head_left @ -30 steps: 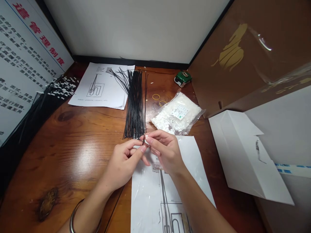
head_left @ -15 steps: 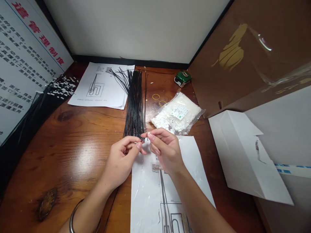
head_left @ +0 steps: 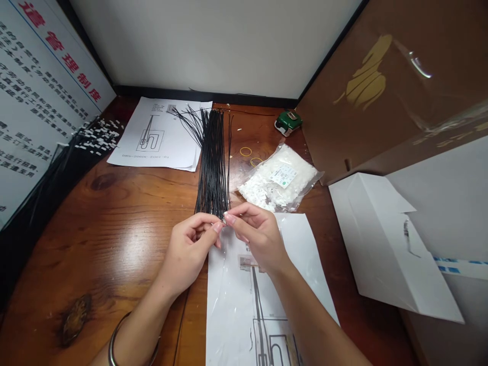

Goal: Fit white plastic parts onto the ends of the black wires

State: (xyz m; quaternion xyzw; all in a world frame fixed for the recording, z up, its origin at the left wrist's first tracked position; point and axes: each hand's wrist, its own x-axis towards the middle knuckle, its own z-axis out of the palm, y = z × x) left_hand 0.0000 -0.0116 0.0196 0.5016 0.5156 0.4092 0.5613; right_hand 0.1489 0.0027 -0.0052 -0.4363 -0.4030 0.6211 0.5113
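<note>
My left hand [head_left: 190, 249] and my right hand [head_left: 253, 236] meet fingertip to fingertip just below the near end of a bundle of thin black wires [head_left: 211, 162] lying on the wooden table [head_left: 114, 218]. Both hands are pinched shut. The left one pinches a thin black wire [head_left: 181, 325] that trails down beside my left wrist. What the right fingertips hold is too small to make out. Under the hands lies a paper drawing in a clear sleeve [head_left: 236, 305]. A clear bag of small white parts [head_left: 280, 178] sits just beyond my right hand.
A second drawing sheet [head_left: 162, 134] lies at the back, a green and white tape measure [head_left: 287, 122] beside a brown cardboard box [head_left: 381, 86] on the right. Wires with white ends [head_left: 95, 137] are piled at the left by a printed notice board. Two yellow rubber bands [head_left: 249, 156] lie near the bundle. A white folded sheet [head_left: 381, 239] rests at right.
Both hands have shifted slightly left and away, fingertips still pressed together at the near end of the bundle. The wire now hangs beside my left wrist.
</note>
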